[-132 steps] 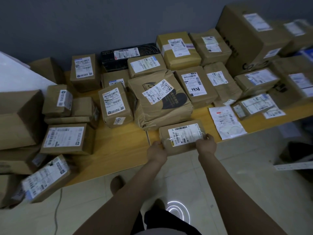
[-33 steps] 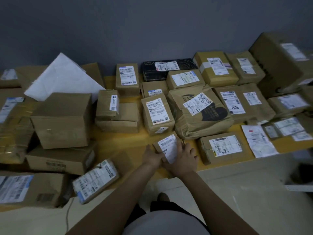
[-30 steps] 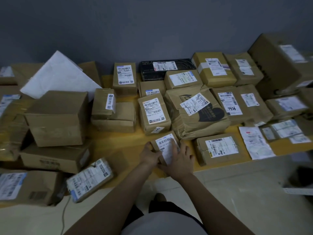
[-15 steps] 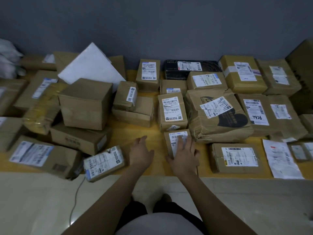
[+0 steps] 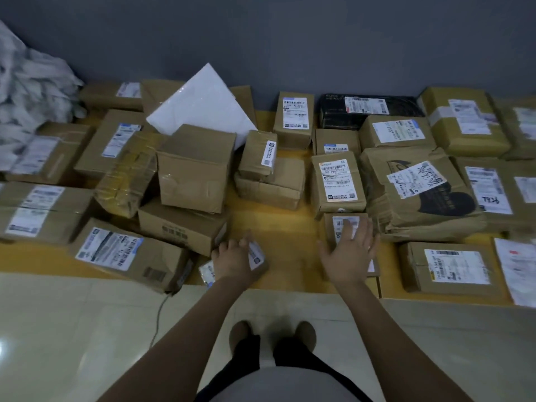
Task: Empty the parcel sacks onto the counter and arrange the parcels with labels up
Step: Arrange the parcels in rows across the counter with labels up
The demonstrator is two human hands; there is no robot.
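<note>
I see the right hand lying flat, fingers spread, on a small brown box with its label up, in the middle of the frame near the front edge of the yellow counter. The left hand sits on a little parcel just left of it, and I cannot tell if it grips it
</note>
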